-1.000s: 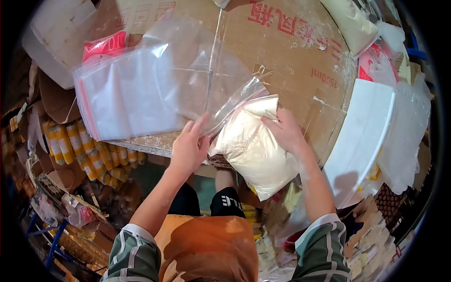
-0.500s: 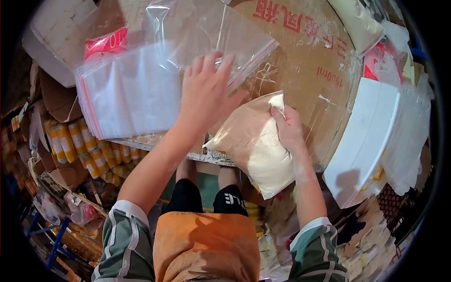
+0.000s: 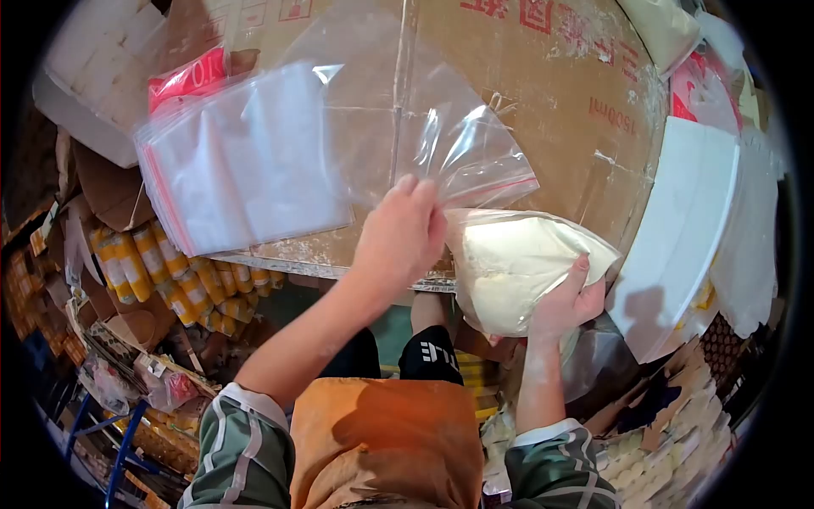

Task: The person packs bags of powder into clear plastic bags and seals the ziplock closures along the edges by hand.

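My left hand (image 3: 398, 233) is closed, its fingertips pinched together at the near edge of an empty clear zip-lock bag (image 3: 462, 140). That bag lies fanned out over the cardboard, its red zip strip facing right. In my right hand (image 3: 570, 304) is a clear bag of pale powder (image 3: 509, 263), held from below and the right, with the thumb across its front. The powder bag hangs at the near edge of the cardboard, just right of my left hand. A stack of clear zip-lock bags (image 3: 242, 161) lies to the left.
A large cardboard surface (image 3: 543, 127) with red print spreads out before me. Red packaging (image 3: 191, 81) lies behind the bag stack. A white foam panel (image 3: 678, 229) stands at the right, and another pale filled bag (image 3: 661, 34) sits at the far right. Yellow-wrapped cylinders (image 3: 161, 263) are piled lower left.
My left hand has come nearer and its spread fingers have closed. The empty bag has swung toward me and right. My right hand has lowered and turned the powder bag, now gripping it from beneath.
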Demonstrator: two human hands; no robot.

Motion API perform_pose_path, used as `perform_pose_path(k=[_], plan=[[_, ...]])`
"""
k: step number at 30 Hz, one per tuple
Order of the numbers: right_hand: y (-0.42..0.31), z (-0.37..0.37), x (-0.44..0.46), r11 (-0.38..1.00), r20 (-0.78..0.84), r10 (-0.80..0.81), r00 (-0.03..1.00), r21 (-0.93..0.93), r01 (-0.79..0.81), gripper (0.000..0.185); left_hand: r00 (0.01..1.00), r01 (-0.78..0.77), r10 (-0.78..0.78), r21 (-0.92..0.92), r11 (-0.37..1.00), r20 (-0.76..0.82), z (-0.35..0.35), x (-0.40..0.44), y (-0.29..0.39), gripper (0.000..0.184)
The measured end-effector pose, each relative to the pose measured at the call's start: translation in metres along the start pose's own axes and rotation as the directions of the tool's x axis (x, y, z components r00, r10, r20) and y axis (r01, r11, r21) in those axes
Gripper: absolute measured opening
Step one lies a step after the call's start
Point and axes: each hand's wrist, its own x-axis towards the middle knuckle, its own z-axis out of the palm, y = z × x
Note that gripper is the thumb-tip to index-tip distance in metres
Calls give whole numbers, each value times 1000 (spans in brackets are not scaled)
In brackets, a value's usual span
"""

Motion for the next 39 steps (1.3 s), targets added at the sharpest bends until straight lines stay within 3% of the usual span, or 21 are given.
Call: perform_pose_path(k=[5, 8, 10, 11, 13, 15, 17, 18, 19, 21, 23, 25, 26, 27, 28, 29, 30, 31, 35, 37, 39], plan=[[5, 3, -11, 1000, 1, -1, 1000, 11, 1, 20, 981, -157, 169, 134, 979, -90, 24, -10, 9, 9], [7, 11, -8, 974, 326, -165, 931, -94, 205, 20, 959, -218, 222, 46, 975, -177, 37, -9, 10, 11], [10, 23, -11, 969, 396, -153, 905, -117, 215, 21, 985, -139, 112, -219, 966, -134, 46, -10, 14, 10], [13, 28, -11, 959, 428, -173, 887, -130, 250, 21, 985, -144, 118, -220, 965, -129, 50, -10, 17, 10], [21, 37, -11, 934, 453, -178, 874, -201, 294, 24, 976, 96, -169, -427, 899, -137, 56, -7, 24, 7], [22, 44, -7, 903, 476, -182, 861, -266, 338, 27, 976, 68, -147, -416, 907, -161, 51, 4, 30, 8], [17, 48, -4, 915, 568, -21, 823, -321, 245, 23, 984, 54, -118, -399, 915, -137, 49, 15, 34, 8], [8, 44, 3, 849, 697, 31, 717, -397, 349, 17, 988, 91, -138, -463, 882, -69, 43, 17, 44, 6], [10, 47, 5, 850, 694, 34, 719, -399, 345, 17, 989, 91, -136, -460, 883, -65, 48, 17, 47, 6], [14, 52, 11, 673, 796, 159, 584, -520, 526, 14, 963, -256, 240, -148, 955, -118, 60, 14, 49, 6], [17, 53, 18, 706, 795, 211, 569, -526, 473, 17, 949, -308, 302, -55, 950, -89, 70, 6, 43, 12], [35, 56, 23, 916, 660, 111, 743, -357, 181, 15, 951, -308, 308, -14, 951, -40, 70, -3, 38, 9], [42, 61, 24, 916, 659, 112, 744, -359, 180, 15, 924, -372, 368, -24, 928, -100, 71, -5, 31, 16], [47, 67, 23, 994, 523, 100, 847, -19, -106, 13, 925, -371, 367, -24, 928, -98, 70, -8, 25, 16], [52, 72, 22, 877, 378, 161, 912, 368, -308, 14, 902, -400, 406, 72, 914, -144, 68, -12, 19, 19], [48, 72, 25, 874, 382, 165, 909, 370, -314, 14, 876, -419, 447, 170, 892, -184, 66, -14, 13, 22], [39, 68, 30, 988, 265, 85, 960, 105, -116, 17, 835, -420, 475, 235, 876, -279, 66, -13, 5, 24], [36, 65, 34, 978, 176, -36, 984, -194, 70, 21, 835, -384, 445, 237, 893, -323, 67, -13, -10, 18], [45, 79, 48, 983, 2, -170, 985, 68, 170, 25, 780, -219, 339, 279, 935, -525, 64, -12, -45, 20], [37, 78, 56, 955, 47, -294, 955, -23, 296, 19, 750, -124, 281, 291, 949, -599, 67, -16, -51, 22], [41, 70, 66, 830, 228, -525, 820, -74, 552, 21, 778, 41, -92, -97, 994, -621, 71, -27, -48, 22]])
